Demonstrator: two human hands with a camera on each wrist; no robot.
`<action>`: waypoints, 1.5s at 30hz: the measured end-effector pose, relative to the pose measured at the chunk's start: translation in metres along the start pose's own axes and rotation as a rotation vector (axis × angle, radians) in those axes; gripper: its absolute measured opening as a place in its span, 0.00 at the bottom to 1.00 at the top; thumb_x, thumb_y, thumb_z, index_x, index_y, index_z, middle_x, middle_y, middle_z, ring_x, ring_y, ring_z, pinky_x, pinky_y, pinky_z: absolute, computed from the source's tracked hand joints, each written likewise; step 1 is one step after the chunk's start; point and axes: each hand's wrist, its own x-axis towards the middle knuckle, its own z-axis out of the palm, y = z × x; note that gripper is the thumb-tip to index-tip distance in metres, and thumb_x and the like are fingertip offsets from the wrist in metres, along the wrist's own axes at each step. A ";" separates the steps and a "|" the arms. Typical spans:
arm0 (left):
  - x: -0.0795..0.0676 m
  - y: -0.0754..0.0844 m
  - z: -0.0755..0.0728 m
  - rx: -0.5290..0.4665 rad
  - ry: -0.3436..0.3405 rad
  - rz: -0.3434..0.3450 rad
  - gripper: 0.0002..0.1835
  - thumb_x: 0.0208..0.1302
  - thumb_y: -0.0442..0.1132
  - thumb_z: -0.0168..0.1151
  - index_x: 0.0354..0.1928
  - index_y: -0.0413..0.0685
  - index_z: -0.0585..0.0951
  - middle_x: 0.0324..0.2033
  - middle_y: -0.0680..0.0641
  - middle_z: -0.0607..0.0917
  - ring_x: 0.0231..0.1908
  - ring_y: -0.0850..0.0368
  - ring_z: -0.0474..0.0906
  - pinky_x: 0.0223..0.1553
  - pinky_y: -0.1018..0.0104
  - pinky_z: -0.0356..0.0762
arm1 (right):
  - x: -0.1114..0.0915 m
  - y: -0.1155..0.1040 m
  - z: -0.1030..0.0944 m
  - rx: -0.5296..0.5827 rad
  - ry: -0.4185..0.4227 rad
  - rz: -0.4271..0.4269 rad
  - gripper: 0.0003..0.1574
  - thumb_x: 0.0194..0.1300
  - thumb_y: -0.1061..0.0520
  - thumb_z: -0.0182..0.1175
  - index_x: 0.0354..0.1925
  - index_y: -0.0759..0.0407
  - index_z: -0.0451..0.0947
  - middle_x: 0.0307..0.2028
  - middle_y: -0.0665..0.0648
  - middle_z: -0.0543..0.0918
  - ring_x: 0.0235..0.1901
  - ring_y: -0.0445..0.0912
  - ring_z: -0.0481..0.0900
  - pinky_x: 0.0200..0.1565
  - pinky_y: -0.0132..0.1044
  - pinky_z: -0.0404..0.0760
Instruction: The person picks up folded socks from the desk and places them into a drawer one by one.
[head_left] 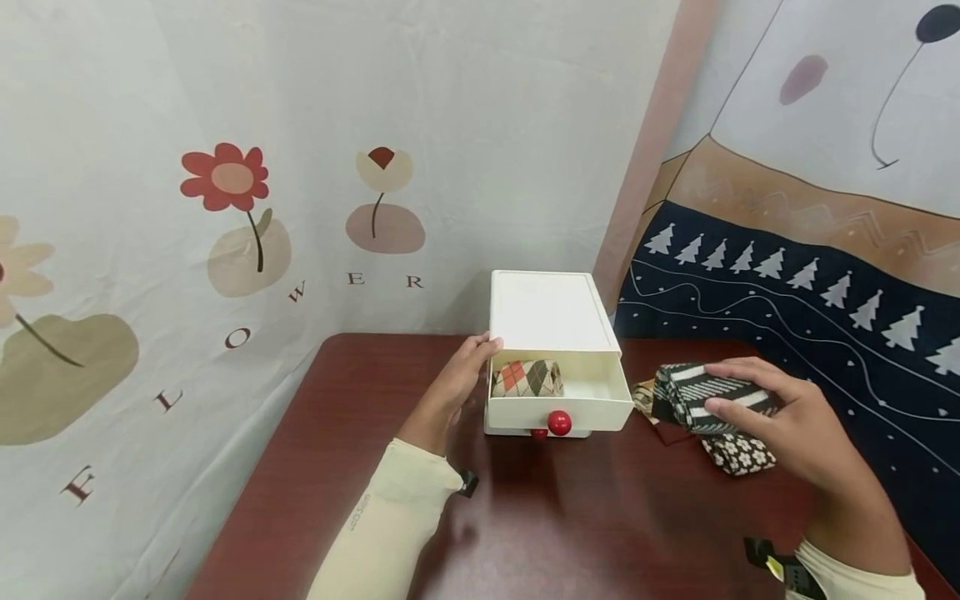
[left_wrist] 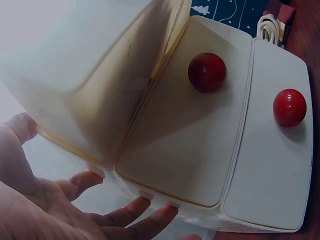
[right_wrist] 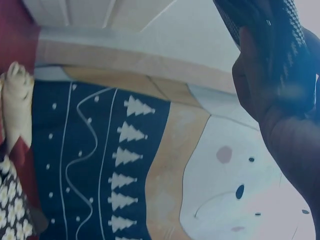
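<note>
A small white drawer box [head_left: 551, 308] stands on the table with its upper drawer [head_left: 600, 414] pulled out. Inside that drawer lies a rolled argyle necktie [head_left: 528, 378]. My left hand [head_left: 461, 379] rests against the box's left side; the left wrist view shows its fingers [left_wrist: 127, 212] spread along that wall, touching it. My right hand [head_left: 795, 417] grips a rolled black-and-white striped necktie [head_left: 705, 398] to the right of the drawer, above other rolled ties. Among those are a black flower-print tie [head_left: 738, 454] and a tan one [head_left: 642, 396].
Red round knobs [head_left: 559, 422] sit on the drawer fronts. The dark red table [head_left: 375, 392] meets a printed cloth backdrop [head_left: 450, 125] behind. A navy part with white trees [head_left: 772, 267] hangs close on the right.
</note>
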 end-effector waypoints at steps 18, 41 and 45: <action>-0.001 0.001 0.001 -0.008 0.005 -0.023 0.40 0.77 0.68 0.56 0.85 0.65 0.63 0.81 0.42 0.70 0.78 0.36 0.67 0.71 0.18 0.60 | 0.047 -0.040 0.033 0.151 -0.022 -0.023 0.26 0.71 0.59 0.74 0.65 0.54 0.84 0.58 0.39 0.80 0.32 0.40 0.81 0.25 0.33 0.83; -0.003 0.001 0.000 -0.013 0.013 -0.020 0.40 0.76 0.67 0.57 0.84 0.64 0.64 0.78 0.43 0.74 0.76 0.38 0.69 0.70 0.22 0.64 | 0.077 -0.071 0.082 0.261 -0.178 0.259 0.31 0.76 0.48 0.72 0.70 0.56 0.79 0.57 0.68 0.84 0.40 0.49 0.85 0.41 0.29 0.88; -0.004 0.002 0.000 -0.006 0.017 -0.020 0.40 0.76 0.68 0.57 0.84 0.65 0.64 0.78 0.42 0.73 0.75 0.38 0.70 0.70 0.23 0.65 | 0.077 -0.075 0.085 0.215 -0.181 0.286 0.30 0.75 0.47 0.72 0.68 0.56 0.81 0.54 0.67 0.86 0.39 0.49 0.85 0.40 0.29 0.87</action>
